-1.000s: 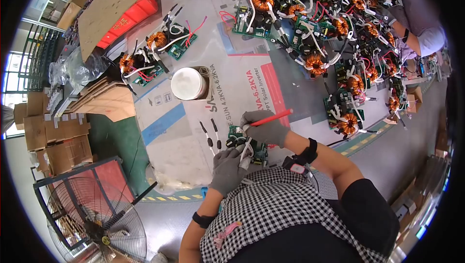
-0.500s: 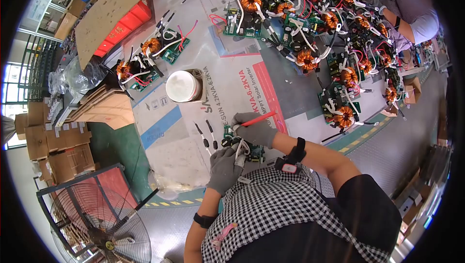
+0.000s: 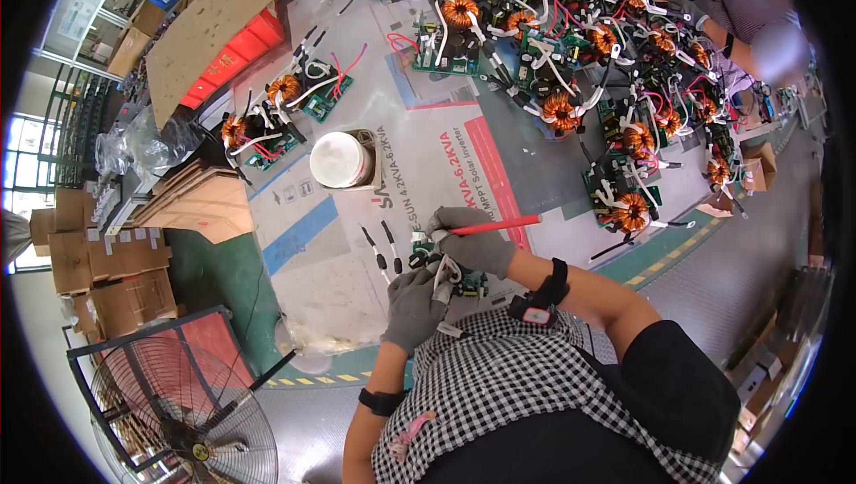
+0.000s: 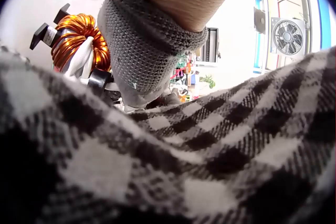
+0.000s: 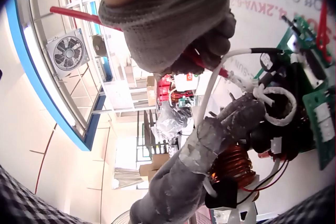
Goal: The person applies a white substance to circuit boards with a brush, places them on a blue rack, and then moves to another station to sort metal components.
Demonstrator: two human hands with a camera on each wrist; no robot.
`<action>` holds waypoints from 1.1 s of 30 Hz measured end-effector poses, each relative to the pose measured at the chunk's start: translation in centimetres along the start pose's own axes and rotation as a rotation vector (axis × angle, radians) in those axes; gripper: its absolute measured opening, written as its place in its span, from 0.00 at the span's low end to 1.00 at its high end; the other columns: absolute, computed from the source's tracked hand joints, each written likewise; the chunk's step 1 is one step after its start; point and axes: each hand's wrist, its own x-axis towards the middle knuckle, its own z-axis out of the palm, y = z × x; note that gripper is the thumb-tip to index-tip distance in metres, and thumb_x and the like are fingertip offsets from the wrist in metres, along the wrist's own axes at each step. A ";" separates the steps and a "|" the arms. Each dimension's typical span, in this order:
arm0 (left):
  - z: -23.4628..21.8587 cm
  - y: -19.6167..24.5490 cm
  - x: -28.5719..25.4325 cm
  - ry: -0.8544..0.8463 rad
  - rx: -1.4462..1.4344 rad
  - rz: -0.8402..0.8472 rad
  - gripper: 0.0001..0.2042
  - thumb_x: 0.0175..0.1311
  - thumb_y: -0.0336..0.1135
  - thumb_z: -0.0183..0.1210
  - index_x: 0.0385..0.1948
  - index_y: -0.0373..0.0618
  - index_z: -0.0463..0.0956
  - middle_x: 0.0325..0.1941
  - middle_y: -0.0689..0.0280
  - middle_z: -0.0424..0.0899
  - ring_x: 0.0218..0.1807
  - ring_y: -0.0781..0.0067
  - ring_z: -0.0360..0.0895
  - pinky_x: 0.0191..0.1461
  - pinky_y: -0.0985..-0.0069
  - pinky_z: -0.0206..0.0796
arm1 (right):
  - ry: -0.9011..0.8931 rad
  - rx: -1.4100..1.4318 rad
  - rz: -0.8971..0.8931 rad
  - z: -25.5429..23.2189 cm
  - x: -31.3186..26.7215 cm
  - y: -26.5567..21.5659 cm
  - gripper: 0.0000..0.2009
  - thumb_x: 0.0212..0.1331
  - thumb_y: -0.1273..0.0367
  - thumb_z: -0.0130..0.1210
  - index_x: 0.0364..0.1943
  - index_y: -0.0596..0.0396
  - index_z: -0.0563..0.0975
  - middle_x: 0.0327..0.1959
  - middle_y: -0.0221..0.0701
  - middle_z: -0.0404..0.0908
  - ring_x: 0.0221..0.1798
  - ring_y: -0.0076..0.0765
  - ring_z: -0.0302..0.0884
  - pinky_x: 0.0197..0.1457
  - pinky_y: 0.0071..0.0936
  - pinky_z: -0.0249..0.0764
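Green circuit board (image 5: 321,124) on the desk (image 3: 334,301), right hand (image 3: 474,241) above it gripping a red rod (image 3: 506,223), left hand (image 3: 413,312) beside it pinching a looped white cable (image 5: 283,123), copper coil (image 5: 233,166) under it visible only in the wrist views.

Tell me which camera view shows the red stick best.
The right wrist view: the red stick looks largest there, showing on both sides of the gloved right hand that grips it. The head view shows it smaller, mainly the part sticking out past the hand. The left wrist view doesn't show it.
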 end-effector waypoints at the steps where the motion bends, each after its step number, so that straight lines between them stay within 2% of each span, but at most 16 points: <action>1: -0.2 -0.1 0.0 -0.031 -0.009 -0.001 0.23 0.60 0.49 0.56 0.56 0.49 0.75 0.61 0.60 0.76 0.65 0.56 0.66 0.68 0.59 0.50 | -0.011 -0.027 0.033 -0.2 0.0 -0.5 0.06 0.56 0.71 0.53 0.34 0.57 0.77 0.28 0.33 0.80 0.32 0.28 0.78 0.38 0.28 0.74; 4: -1.5 0.0 -1.4 -0.016 0.074 0.117 0.40 0.51 0.61 0.63 0.65 0.49 0.65 0.69 0.56 0.65 0.71 0.48 0.56 0.72 0.53 0.45 | 0.029 -0.085 0.064 -0.8 -0.4 -1.0 0.04 0.57 0.73 0.53 0.34 0.59 0.77 0.28 0.32 0.79 0.33 0.26 0.76 0.38 0.27 0.74; 5: -1.8 -0.3 -2.3 -0.056 0.232 0.088 0.51 0.41 0.68 0.67 0.68 0.50 0.60 0.73 0.55 0.57 0.74 0.42 0.48 0.74 0.50 0.40 | 0.060 -0.105 0.063 -1.5 -0.3 -1.1 0.04 0.57 0.74 0.53 0.34 0.60 0.76 0.28 0.33 0.79 0.33 0.25 0.76 0.37 0.26 0.74; 9: 0.2 -1.8 -2.1 -0.050 0.229 0.070 0.53 0.37 0.67 0.69 0.68 0.48 0.60 0.71 0.51 0.58 0.72 0.38 0.51 0.74 0.46 0.39 | 0.326 0.236 -0.202 -5.5 -1.9 -1.0 0.05 0.61 0.76 0.51 0.38 0.61 0.77 0.30 0.32 0.79 0.31 0.22 0.78 0.36 0.22 0.75; 14: 3.6 4.1 5.3 0.058 0.130 0.014 0.53 0.41 0.62 0.71 0.69 0.44 0.55 0.71 0.44 0.55 0.73 0.37 0.48 0.75 0.49 0.42 | 0.597 0.255 -0.364 -12.2 -6.9 -4.3 0.07 0.61 0.77 0.51 0.41 0.61 0.77 0.35 0.27 0.78 0.35 0.18 0.72 0.39 0.17 0.69; 17: 5.5 6.3 10.7 -0.007 -0.099 0.125 0.49 0.50 0.59 0.67 0.71 0.46 0.50 0.74 0.45 0.50 0.76 0.40 0.45 0.76 0.53 0.43 | 0.736 0.232 -0.324 -13.8 -9.7 -5.5 0.07 0.61 0.78 0.49 0.40 0.59 0.76 0.35 0.26 0.77 0.34 0.17 0.71 0.38 0.16 0.69; 18: 5.1 6.4 12.4 -0.071 -0.217 0.174 0.48 0.52 0.58 0.66 0.72 0.47 0.49 0.75 0.46 0.47 0.76 0.41 0.44 0.76 0.55 0.44 | 0.788 0.240 -0.206 -13.6 -10.6 -7.0 0.07 0.61 0.78 0.49 0.40 0.59 0.76 0.34 0.27 0.76 0.33 0.17 0.70 0.37 0.15 0.69; 19: 1.1 8.7 12.1 -0.130 -0.326 0.133 0.43 0.58 0.54 0.63 0.71 0.47 0.51 0.75 0.50 0.53 0.75 0.45 0.50 0.74 0.59 0.49 | 0.826 0.128 -0.305 -13.7 -10.9 -7.6 0.07 0.61 0.77 0.48 0.40 0.59 0.76 0.33 0.26 0.76 0.32 0.17 0.71 0.34 0.15 0.69; 20: -1.1 8.6 12.2 -0.035 -0.318 0.165 0.41 0.59 0.53 0.63 0.70 0.46 0.53 0.73 0.51 0.56 0.74 0.46 0.53 0.73 0.60 0.51 | 0.837 0.212 -0.284 -13.2 -11.4 -8.6 0.07 0.60 0.77 0.48 0.39 0.59 0.77 0.32 0.26 0.76 0.30 0.18 0.71 0.31 0.16 0.69; 22: -5.4 6.6 12.0 0.143 -0.293 0.230 0.37 0.60 0.50 0.63 0.69 0.46 0.57 0.71 0.53 0.62 0.71 0.49 0.60 0.71 0.61 0.56 | 0.942 0.134 -0.261 -12.6 -11.7 -8.4 0.07 0.60 0.77 0.47 0.39 0.58 0.77 0.32 0.27 0.76 0.28 0.19 0.71 0.29 0.18 0.69; 24: -10.0 1.9 12.7 0.521 -0.237 0.232 0.26 0.61 0.40 0.64 0.60 0.42 0.69 0.60 0.54 0.75 0.63 0.55 0.71 0.65 0.67 0.63 | 0.910 0.184 -0.237 -12.1 -12.0 -7.8 0.08 0.60 0.77 0.46 0.39 0.58 0.77 0.33 0.27 0.76 0.28 0.19 0.71 0.29 0.19 0.70; 26: -13.9 -5.3 13.9 0.737 -0.269 0.072 0.21 0.60 0.31 0.61 0.57 0.44 0.71 0.55 0.55 0.77 0.59 0.56 0.74 0.61 0.67 0.66 | 0.907 0.205 -0.213 -11.0 -11.5 -7.6 0.08 0.59 0.76 0.46 0.39 0.59 0.76 0.35 0.29 0.76 0.28 0.20 0.70 0.30 0.20 0.69; 27: -16.2 -9.0 14.4 0.814 -0.121 -0.040 0.24 0.60 0.42 0.63 0.57 0.45 0.71 0.52 0.52 0.78 0.53 0.46 0.76 0.56 0.60 0.69 | 0.905 0.204 -0.210 -10.4 -11.3 -7.3 0.08 0.59 0.76 0.46 0.39 0.59 0.76 0.35 0.29 0.76 0.29 0.20 0.70 0.30 0.20 0.69; 28: -18.2 -13.0 14.9 0.906 -0.005 -0.021 0.24 0.58 0.42 0.63 0.56 0.46 0.72 0.53 0.51 0.77 0.53 0.46 0.75 0.55 0.58 0.69 | 0.906 0.202 -0.208 -9.8 -10.9 -7.2 0.08 0.59 0.75 0.46 0.39 0.59 0.76 0.36 0.29 0.76 0.29 0.20 0.70 0.30 0.20 0.69; 30: -22.9 -16.3 15.2 0.917 0.195 -0.369 0.28 0.54 0.40 0.66 0.59 0.47 0.71 0.58 0.53 0.75 0.59 0.47 0.71 0.62 0.60 0.64 | 0.887 0.155 -0.195 -8.6 -10.1 -8.0 0.08 0.58 0.75 0.46 0.38 0.59 0.75 0.35 0.29 0.75 0.28 0.21 0.70 0.30 0.20 0.69; 33: -27.7 -22.1 17.5 0.800 0.329 -0.546 0.37 0.53 0.49 0.66 0.66 0.51 0.62 0.72 0.54 0.58 0.73 0.48 0.54 0.72 0.57 0.52 | 0.869 0.122 -0.220 -6.3 -8.8 -8.7 0.07 0.58 0.76 0.46 0.39 0.57 0.74 0.34 0.28 0.73 0.26 0.21 0.70 0.30 0.20 0.69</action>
